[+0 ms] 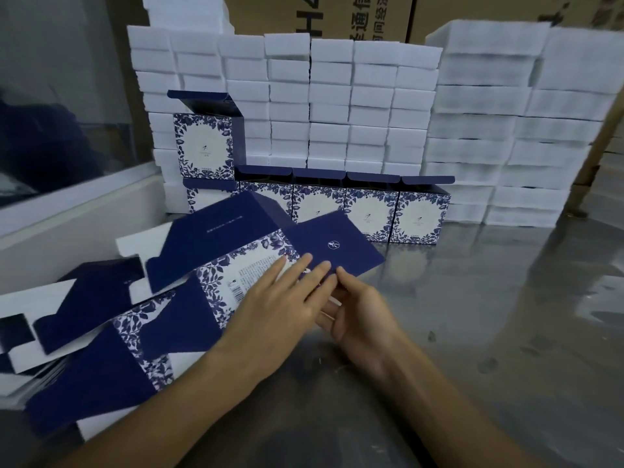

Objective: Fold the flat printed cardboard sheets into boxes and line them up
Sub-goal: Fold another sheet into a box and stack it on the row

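1. The left hand (270, 309) lay flat on the top flat sheet (236, 258), its fingers (297, 265) straight and spread, pressing near the sheet's dark blue end flap (334, 244); the right hand (358, 315) met it from below, palm up, its fingers loosely curled at the sheet's near edge, though whether they pinched the edge I could not tell.
2. That sheet rested aslant on a fanned pile of flat sheets (101, 332) at the left of the grey tabletop (472, 332); the pile's blue and white panels overlapped and ran out of view at the left edge.
3. Behind the hands a row of folded boxes (368, 207) stood side by side with their lids up; the raised sheet hid the lower part of the left boxes; one further folded box (204, 143) sat stacked on the row's left end, its lid open too.
4. A wall of white foam blocks (337, 103) rose directly behind the row, with a taller stack (523, 123) to the right; brown cartons (337, 15) with printed characters stood behind those.
5. A white ledge (67, 211) bordered the tabletop at the left, just beside the pile.
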The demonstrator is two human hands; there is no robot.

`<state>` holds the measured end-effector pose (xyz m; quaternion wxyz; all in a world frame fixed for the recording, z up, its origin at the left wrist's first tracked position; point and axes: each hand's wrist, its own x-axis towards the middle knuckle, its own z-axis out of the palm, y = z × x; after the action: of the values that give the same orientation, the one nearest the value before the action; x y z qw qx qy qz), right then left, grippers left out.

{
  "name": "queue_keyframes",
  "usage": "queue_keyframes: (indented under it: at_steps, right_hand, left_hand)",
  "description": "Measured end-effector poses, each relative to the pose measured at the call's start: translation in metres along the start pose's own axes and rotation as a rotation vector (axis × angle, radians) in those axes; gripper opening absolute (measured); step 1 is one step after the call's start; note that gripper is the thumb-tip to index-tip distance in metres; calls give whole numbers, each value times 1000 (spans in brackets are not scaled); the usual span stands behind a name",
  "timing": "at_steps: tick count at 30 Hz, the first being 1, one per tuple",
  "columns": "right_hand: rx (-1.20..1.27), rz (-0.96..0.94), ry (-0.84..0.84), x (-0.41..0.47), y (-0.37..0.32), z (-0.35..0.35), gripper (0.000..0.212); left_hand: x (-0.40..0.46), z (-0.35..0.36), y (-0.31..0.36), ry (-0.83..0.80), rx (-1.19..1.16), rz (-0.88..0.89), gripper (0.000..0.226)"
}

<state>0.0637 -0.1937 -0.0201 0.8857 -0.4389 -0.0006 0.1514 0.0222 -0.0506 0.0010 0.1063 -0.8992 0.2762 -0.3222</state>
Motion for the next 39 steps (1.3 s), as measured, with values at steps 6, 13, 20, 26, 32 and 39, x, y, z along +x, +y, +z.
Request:
queue_keyframes:
  at_steps: [6,13,20,26,32,39]
  right_hand:
    - [-28,-85,231,9,-11,-13,25]
    - [1,-146,411,8,-33,-27,30]
    - [-64,-184,398,-1,-38,-28,37]
    - [-197,-174,211,-4,-38,-25,31]
    - [-154,-167,224,-7,-39,-25,38]
    - [-30,-124,237,-11,-51,-38,30]
  left_hand:
    - [-7,5,-28,-103,-232,-283,67]
    - [-16,-6,-74,0,-557,-855,58]
    - [-15,-13,-85,-107,-1551,-1132,28]
    - [-6,0,-87,206,-1505,-1282,29]
    - [14,16,-94,252,-1502,-1344,48]
    - [23,32,-82,274,-1847,-1295,43]
